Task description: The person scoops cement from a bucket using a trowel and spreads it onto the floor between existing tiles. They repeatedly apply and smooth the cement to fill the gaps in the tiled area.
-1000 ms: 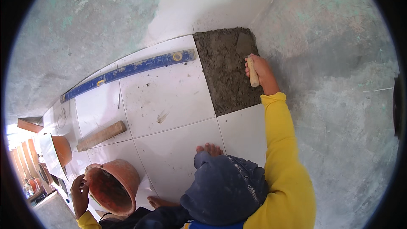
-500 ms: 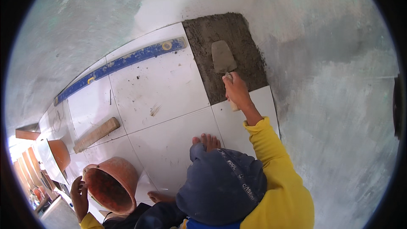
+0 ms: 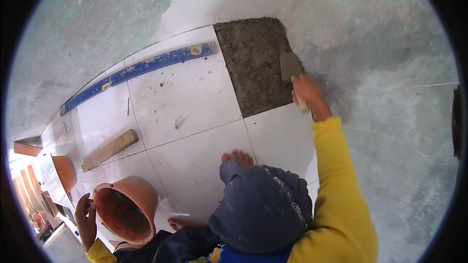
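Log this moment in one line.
right hand: gripping masonry trowel over mortar; left hand: at rim of orange bucket; spirit level: on floor tiles

My feed shows me a floor of glossy white square tiles [image 3: 200,153] with rough grey-brown mortar [image 3: 256,63] filling the corner. On the tiles I see a long blue spirit level [image 3: 156,63], dark crumbs [image 3: 162,84], a thin dark rod [image 3: 128,106], a worn wooden block [image 3: 111,150] and an orange plastic bucket [image 3: 145,196].

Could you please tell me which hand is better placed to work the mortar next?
Probably the right hand: it already holds the trowel over the mortar, while the left hand is away at the orange bucket.
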The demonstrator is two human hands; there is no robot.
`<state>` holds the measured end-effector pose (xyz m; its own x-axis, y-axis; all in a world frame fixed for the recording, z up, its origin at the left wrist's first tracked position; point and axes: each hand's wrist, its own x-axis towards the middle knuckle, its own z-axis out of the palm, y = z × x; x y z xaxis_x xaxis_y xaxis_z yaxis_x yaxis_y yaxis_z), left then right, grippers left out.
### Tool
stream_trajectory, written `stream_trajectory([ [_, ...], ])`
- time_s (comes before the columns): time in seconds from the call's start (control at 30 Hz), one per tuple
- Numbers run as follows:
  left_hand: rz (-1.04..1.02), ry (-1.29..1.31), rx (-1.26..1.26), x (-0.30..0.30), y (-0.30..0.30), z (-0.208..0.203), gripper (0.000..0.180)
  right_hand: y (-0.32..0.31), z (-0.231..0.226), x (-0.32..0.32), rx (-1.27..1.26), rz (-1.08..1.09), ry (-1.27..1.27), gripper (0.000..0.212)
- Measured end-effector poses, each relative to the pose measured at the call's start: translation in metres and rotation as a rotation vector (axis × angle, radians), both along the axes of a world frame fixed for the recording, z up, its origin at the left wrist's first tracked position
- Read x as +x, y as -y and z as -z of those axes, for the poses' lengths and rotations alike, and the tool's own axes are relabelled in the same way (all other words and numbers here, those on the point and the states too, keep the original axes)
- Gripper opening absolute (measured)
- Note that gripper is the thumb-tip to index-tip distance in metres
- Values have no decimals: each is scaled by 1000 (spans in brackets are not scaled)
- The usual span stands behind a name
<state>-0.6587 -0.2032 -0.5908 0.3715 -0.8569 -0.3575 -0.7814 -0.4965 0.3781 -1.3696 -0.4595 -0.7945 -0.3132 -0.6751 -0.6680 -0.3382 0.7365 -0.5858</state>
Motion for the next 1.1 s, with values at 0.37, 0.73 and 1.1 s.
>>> stream_trajectory([
  [0.37, -16, -51, 26, 20, -10, 16, 37, -168, -2, 11, -54, 404, 159, 32],
  [0.73, -20, -29, 29, 30, -22, 12, 36, -156, 8, 64, -140, 237, 356, 32],
  [1.1, -56, -67, 50, 31, -40, 5, 35, -149, -19, -17, 58, 135, 95, 33],
])
